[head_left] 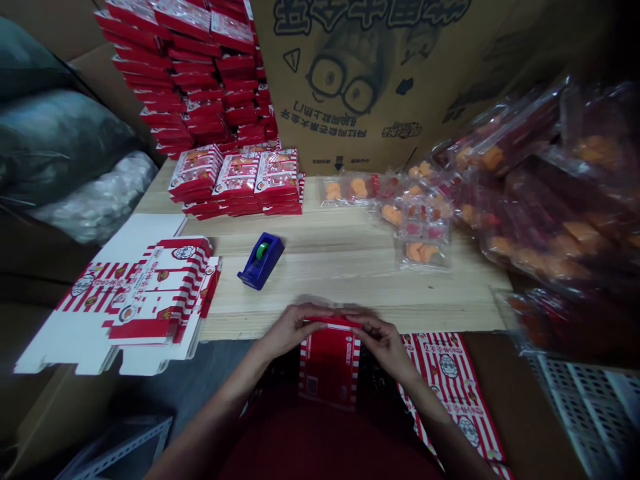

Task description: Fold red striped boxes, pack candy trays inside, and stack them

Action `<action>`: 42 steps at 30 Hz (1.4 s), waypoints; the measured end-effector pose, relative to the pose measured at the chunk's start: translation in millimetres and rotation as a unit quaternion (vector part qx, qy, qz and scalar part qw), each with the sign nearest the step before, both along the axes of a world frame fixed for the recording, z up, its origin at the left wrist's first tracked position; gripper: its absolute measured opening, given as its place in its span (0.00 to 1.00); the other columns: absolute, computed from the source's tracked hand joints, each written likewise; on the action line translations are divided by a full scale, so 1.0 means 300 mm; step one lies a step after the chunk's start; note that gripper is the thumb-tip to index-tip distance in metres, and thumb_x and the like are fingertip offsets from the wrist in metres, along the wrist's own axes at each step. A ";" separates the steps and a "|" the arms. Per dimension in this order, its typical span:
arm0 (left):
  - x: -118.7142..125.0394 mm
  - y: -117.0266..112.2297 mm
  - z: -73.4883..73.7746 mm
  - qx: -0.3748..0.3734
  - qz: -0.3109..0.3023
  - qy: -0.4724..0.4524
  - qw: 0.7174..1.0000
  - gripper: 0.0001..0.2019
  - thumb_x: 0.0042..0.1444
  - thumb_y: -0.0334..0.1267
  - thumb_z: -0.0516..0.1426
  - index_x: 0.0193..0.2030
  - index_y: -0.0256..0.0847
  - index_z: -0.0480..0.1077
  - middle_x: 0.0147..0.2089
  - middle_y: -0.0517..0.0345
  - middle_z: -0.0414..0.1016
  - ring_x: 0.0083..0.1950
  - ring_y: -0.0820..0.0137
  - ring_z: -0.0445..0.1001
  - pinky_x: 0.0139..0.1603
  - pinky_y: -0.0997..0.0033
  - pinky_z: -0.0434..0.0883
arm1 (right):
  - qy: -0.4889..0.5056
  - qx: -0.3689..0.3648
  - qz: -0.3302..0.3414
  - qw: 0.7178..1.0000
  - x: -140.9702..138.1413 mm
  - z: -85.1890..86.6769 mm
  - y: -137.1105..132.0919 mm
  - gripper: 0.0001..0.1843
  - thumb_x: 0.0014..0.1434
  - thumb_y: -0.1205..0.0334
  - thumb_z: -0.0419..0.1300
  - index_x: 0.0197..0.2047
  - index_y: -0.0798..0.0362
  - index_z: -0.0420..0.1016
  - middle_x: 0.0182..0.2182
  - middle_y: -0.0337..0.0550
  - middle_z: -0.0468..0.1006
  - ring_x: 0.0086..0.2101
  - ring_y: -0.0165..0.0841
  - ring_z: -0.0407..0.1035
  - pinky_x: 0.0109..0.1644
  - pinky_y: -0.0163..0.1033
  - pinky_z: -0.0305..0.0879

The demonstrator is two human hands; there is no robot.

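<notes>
Between my two hands is a red and white printed carton [330,367], held at the near edge of the table with its plain red face towards me. My left hand [295,328] pinches the carton's top left edge, thumb on the near side. At the top right corner my right hand [383,340] grips the same edge with thumb and fingers. A narrow pale strip shows along the top between the thumbs. The far side of the carton is hidden. On the table beyond my left hand stands a blue tape dispenser [261,261] with a green roll.
Flat printed cartons [155,293] lie stacked at the left. Filled red packs [237,177] stand in rows behind, below a tall pile [195,73]. A large cardboard box [370,87] closes off the back. Clear bags of orange pieces [550,220] heap at the right. Striped sheets [450,373] lie below.
</notes>
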State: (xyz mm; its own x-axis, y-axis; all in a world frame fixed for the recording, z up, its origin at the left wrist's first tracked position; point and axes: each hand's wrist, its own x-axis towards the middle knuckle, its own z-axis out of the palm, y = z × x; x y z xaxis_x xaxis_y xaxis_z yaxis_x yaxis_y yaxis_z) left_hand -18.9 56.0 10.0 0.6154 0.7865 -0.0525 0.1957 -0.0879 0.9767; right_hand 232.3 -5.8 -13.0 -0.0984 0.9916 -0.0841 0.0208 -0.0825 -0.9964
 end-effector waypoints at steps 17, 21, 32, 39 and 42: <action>-0.198 0.065 0.059 0.169 0.431 0.111 0.879 0.24 0.58 0.45 0.65 0.60 0.44 0.72 0.70 0.44 0.67 0.75 0.53 0.58 0.74 0.49 0.54 | -0.092 0.131 -0.081 0.984 -0.017 0.195 0.052 0.09 0.63 0.55 0.66 0.46 0.45 0.85 0.49 0.46 0.84 0.52 0.42 0.77 0.60 0.52 0.71; -0.339 0.182 0.053 0.060 0.471 0.150 0.867 0.17 0.52 0.50 0.65 0.40 0.39 0.76 0.53 0.45 0.79 0.63 0.51 0.70 0.61 0.55 0.68 | -0.101 0.241 -0.184 0.948 -0.009 0.302 0.097 0.09 0.63 0.63 0.67 0.47 0.45 0.84 0.49 0.45 0.84 0.50 0.40 0.77 0.56 0.48 0.73; -0.369 0.250 0.062 -0.060 0.406 0.041 0.911 0.15 0.42 0.49 0.69 0.19 0.41 0.74 0.33 0.49 0.82 0.58 0.51 0.75 0.51 0.62 0.70 | -0.179 0.314 -0.100 0.927 -0.118 0.294 0.173 0.14 0.68 0.64 0.60 0.53 0.43 0.81 0.55 0.49 0.79 0.50 0.43 0.77 0.45 0.48 0.77; -0.362 0.200 0.063 -0.096 0.440 -0.057 0.891 0.18 0.45 0.51 0.69 0.31 0.36 0.79 0.60 0.37 0.78 0.52 0.55 0.79 0.48 0.59 0.74 | -0.184 0.308 -0.094 0.929 -0.126 0.304 0.164 0.14 0.68 0.66 0.60 0.53 0.44 0.80 0.55 0.49 0.79 0.51 0.43 0.76 0.50 0.50 0.76; -0.369 0.159 0.032 -0.097 0.450 -0.087 0.884 0.19 0.45 0.52 0.68 0.30 0.35 0.78 0.60 0.36 0.78 0.48 0.58 0.80 0.47 0.58 0.75 | -0.187 0.316 -0.091 0.926 -0.126 0.302 0.165 0.14 0.68 0.65 0.60 0.54 0.44 0.80 0.54 0.49 0.79 0.51 0.43 0.76 0.53 0.51 0.75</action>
State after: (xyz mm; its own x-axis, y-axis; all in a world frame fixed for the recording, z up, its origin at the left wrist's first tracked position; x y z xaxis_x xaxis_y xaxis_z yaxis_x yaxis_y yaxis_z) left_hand -129.8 103.6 19.6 -0.2421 0.9481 -0.2063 -0.0529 0.1994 0.9785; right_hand 194.6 43.8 77.7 -0.0067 0.8512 0.5247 0.4173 0.4792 -0.7721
